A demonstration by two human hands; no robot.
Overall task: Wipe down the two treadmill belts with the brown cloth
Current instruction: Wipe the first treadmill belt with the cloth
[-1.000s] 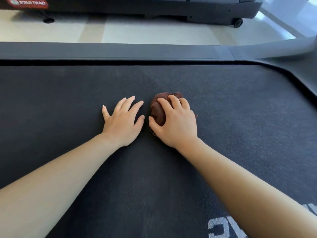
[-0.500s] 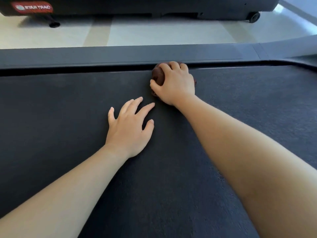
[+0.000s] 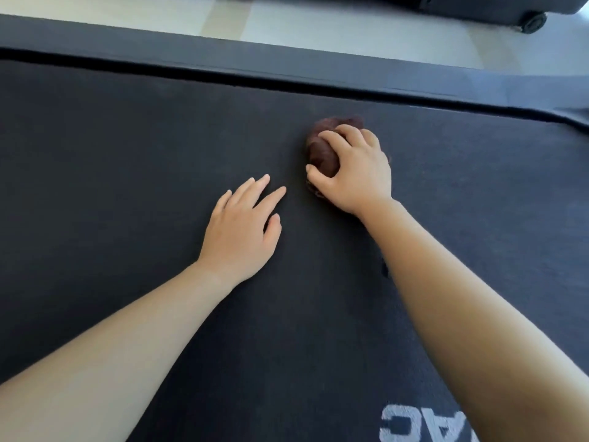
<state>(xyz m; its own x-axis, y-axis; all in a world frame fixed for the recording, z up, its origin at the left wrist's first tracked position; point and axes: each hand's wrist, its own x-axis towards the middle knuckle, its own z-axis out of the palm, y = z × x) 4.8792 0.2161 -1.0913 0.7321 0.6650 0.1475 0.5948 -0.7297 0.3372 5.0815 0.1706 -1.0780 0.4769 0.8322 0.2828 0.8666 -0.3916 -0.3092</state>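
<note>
A black treadmill belt fills most of the view. On it lies the bunched brown cloth, right of centre and a short way in from the belt's far edge. My right hand grips the cloth from above, fingers curled over it and thumb against its near side, hiding most of it. My left hand lies flat on the belt with fingers spread, just left of the cloth and not touching it.
A dark grey side rail runs along the belt's far edge. Beyond it is pale floor. The base of a second treadmill with a small wheel sits at the top right. White lettering is printed on the belt near me.
My right hand drew the cloth back from the belt's far edge toward me and a little to the right. My left hand stayed flat on the belt.
</note>
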